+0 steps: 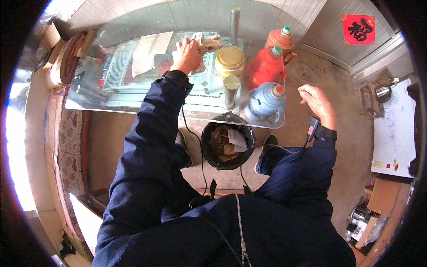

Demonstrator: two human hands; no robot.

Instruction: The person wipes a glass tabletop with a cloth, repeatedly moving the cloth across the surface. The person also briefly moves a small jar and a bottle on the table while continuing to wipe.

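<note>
My left hand [187, 56] grips a crumpled beige cloth [210, 43] over the glass tabletop [125, 106]. Right of the cloth stands a round jar with a yellowish lid [231, 57], with a metal table leg [231, 91] just below it in the picture. Sheets of paper [156, 42] lie left of my hand. My right hand [313, 96] is held in the air, right of the table, with its fingers curled and nothing visible in them. Between the two hands stand a red thermos flask [263, 68], a blue thermos flask [267, 100] and an orange-pink one [278, 40].
A black-lined waste bin [213, 157] with paper in it stands between my feet, under the table's near edge. Cables hang from both wrists. At the right are a white table [395, 133], a steel kettle [383, 93] and a wooden chair [367, 96]. A patterned sofa cover [70, 133] lies left.
</note>
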